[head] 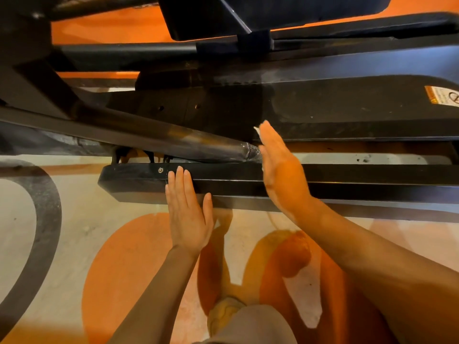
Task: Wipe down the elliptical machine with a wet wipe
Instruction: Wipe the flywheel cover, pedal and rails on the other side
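The black elliptical machine fills the upper half of the head view. Its near base rail (360,180) runs left to right, with a grey tube (154,136) slanting down onto it. My left hand (187,214) rests flat on the rail's left part, fingers straight, holding nothing. My right hand (280,167) stands on edge where the tube ends, pressing a white wet wipe (256,131) against the machine. Only a small corner of the wipe shows past my fingertips; the rest is hidden behind the palm.
A black foot pedal platform (347,105) with a warning sticker (443,98) lies behind the rail. More frame bars and a dark panel (273,13) cross the top. The floor (82,219) is pale with orange and black shapes. My knee (248,321) is at the bottom.
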Demonstrator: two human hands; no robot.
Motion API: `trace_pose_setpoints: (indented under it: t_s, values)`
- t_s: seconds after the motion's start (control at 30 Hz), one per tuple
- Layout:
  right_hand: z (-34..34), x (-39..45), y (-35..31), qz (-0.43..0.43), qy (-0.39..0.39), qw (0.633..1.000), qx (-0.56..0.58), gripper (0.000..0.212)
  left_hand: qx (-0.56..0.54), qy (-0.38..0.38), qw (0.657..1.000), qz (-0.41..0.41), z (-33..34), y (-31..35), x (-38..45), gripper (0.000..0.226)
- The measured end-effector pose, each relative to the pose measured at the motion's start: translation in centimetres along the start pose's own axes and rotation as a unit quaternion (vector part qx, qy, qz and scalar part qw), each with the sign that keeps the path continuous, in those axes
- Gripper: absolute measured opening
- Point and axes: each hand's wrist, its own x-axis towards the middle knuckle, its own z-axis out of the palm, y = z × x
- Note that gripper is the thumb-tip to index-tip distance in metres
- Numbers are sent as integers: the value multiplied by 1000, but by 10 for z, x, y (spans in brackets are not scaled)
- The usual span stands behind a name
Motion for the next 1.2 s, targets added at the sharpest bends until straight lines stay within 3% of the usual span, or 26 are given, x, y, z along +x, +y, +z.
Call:
trace_pose_setpoints:
  t_s: [0.07, 0.17, 0.23, 0.37, 0.5, 0.6, 0.67, 0.73, 0.87, 0.93, 1.07, 1.2]
  values:
    - [16, 10, -13, -4, -58, 998, -9, 48, -1, 0, 1000, 1, 0, 1, 0, 63]
    - [28, 15, -30, 95, -191, 962, -171, 71, 2, 4, 1000, 11, 1, -1, 0, 63]
    - [24, 6, -27, 98, -213, 932, -276, 79, 7, 6, 1000, 4, 2, -1, 1, 63]
    - [8, -2, -18, 109, -239, 889, -375, 78, 9, 8, 1000, -4, 4, 1, 0, 62]
    - [21, 7, -40, 164, -257, 902, -305, 68, -9, 19, 1000, -4, 6, 3, 0, 61]
    - [35, 0, -48, 155, -181, 947, -213, 61, -19, 24, 1000, -8, 7, 5, 1, 61]
    - [37, -7, -47, 120, -149, 957, -218, 60, -22, 21, 1000, -11, 7, 4, 0, 61]
    - [32, -10, -40, 104, -177, 946, -251, 62, -22, 14, 1000, -5, 6, 3, 0, 62]
    - [12, 9, -31, 177, -285, 889, -311, 68, -16, 13, 1000, -7, 6, 3, -1, 62]
    - [10, 24, -31, 200, -315, 880, -294, 69, -18, 11, 1000, -14, 5, 5, -1, 62]
    - [20, 19, -45, 207, -239, 921, -225, 67, -24, 14, 1000, -6, 4, 6, 0, 62]
    - [34, -4, -56, 158, -163, 953, -200, 66, -28, 22, 999, -5, 7, 4, 0, 61]
